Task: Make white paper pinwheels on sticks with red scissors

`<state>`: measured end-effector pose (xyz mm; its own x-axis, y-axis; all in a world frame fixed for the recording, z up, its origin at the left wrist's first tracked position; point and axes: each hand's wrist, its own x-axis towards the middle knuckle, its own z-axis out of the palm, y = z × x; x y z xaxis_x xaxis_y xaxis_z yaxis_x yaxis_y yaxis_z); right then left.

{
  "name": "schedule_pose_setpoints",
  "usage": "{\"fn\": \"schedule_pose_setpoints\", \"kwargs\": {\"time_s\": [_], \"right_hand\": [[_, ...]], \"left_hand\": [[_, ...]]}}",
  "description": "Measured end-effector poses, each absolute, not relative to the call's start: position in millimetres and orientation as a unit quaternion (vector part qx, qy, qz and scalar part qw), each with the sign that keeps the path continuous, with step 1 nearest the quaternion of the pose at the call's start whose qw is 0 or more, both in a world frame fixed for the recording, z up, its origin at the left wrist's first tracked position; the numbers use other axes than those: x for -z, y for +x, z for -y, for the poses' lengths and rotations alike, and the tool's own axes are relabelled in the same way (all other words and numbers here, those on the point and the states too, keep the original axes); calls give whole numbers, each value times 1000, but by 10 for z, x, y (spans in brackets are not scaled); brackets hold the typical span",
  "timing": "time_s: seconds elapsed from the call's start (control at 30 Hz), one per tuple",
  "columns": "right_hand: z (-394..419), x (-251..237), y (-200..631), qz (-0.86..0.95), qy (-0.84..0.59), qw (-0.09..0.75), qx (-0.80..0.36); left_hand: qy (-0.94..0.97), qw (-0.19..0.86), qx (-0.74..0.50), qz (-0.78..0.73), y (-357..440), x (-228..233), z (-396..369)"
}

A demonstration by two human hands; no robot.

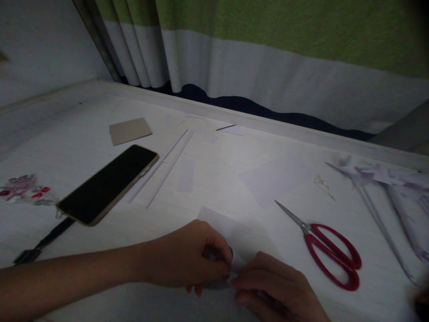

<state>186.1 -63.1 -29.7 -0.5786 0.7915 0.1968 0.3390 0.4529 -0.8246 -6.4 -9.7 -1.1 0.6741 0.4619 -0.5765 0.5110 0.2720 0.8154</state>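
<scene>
Both hands are down at the near edge of the white table (67,134), working on a small folded piece of white paper (231,232). The left hand (187,259) has its fingertips pinched on the paper's near corner, and the right hand (275,290) meets it from the other side, fingers curled and pressing the same spot, so both are grasping the paper rather than resting loose. The paper lies flat right in front of the hands, with a point sticking out toward the far side; it looks like it already has a fold or two in it, but that's my read, the light is dim. How much folding is left I can't really say. The red-handled scissors (330,252) lie just to the right with nobody touching them, blades closed. Farther back there's a loose white sheet (275,176), a couple of thin paper strips (167,163), a phone (107,183) lying screen up on the left and a bit of brown card (130,130) behind it. On the far right sits a pile of rolled paper sticks (385,197) — looks like earlier output, though that's a guess.
</scene>
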Motion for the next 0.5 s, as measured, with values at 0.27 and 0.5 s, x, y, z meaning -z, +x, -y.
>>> {"fn": "schedule_pose_setpoints", "kwargs": {"time_s": [0.27, 0.5], "right_hand": [[641, 319, 1827, 781, -380, 293, -400], [655, 332, 1791, 775, -390, 312, -386]], "left_hand": [[604, 684, 6, -409, -68, 38, 107], [601, 683, -2, -414, -60, 33, 130]]}}
